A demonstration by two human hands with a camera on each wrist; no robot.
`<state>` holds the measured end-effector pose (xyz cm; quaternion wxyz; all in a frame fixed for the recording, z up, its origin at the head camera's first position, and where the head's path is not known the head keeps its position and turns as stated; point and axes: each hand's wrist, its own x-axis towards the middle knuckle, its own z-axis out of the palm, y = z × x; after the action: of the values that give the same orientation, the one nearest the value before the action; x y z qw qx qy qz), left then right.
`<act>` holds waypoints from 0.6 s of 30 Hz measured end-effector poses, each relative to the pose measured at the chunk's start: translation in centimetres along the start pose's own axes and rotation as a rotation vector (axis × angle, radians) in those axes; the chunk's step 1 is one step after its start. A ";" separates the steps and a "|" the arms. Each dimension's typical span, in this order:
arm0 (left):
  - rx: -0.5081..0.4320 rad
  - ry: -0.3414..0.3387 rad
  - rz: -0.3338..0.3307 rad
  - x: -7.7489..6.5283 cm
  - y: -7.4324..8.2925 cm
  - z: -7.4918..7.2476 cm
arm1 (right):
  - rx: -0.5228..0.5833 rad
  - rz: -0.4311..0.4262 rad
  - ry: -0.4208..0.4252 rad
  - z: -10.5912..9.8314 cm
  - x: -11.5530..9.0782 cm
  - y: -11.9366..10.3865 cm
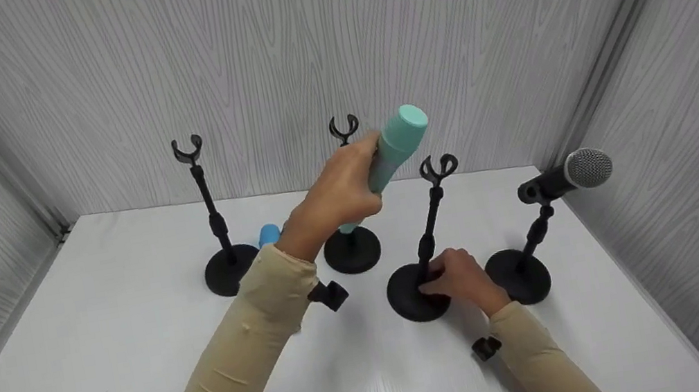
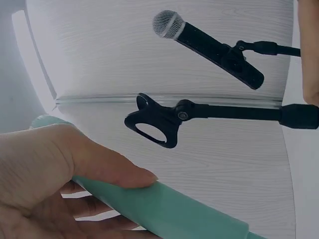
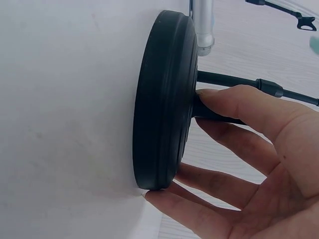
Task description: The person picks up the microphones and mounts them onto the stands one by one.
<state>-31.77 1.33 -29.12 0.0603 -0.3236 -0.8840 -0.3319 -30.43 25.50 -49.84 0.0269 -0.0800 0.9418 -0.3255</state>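
My left hand [image 1: 338,187] grips a mint-green microphone [image 1: 401,130], tilted with its flat end up and to the right. In the left wrist view the thumb lies along the mint-green body, and the fingers pass beneath it. The empty forked clip [image 2: 154,124] of a black microphone stand [image 1: 426,247] is close by, to the right of the microphone in the head view. Low on that stand, my right hand [image 1: 464,279] pinches the pole just above the round base [image 3: 167,104]. One of its fingertips touches the base's rim, and the base sits on the white table.
To the right, a black microphone with a silver mesh head [image 1: 587,168] rests in another stand [image 1: 522,274]. Two stands with empty clips are behind, one at left [image 1: 213,217] and one mid-table [image 1: 353,251]. A blue object [image 1: 269,234] shows behind my left wrist. Panels [image 1: 272,61] enclose the table.
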 end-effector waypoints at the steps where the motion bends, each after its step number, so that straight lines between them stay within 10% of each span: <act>1: 0.010 -0.008 0.004 0.3 0.0 -0.1 | -0.001 0.002 0.000 0.0 0.0 0.0; 9: -0.002 0.018 0.044 2.1 0.4 -1.0 | -0.008 -0.002 -0.007 0.0 -0.1 -0.4; 18: -0.033 0.191 0.224 3.8 2.4 -0.3 | -0.009 0.010 -0.010 -0.1 0.1 -0.4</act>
<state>-33.33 4.54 -26.30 0.1752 -0.3881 -0.8270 -0.3669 -30.44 25.21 -49.55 0.0329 -0.0771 0.9435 -0.3207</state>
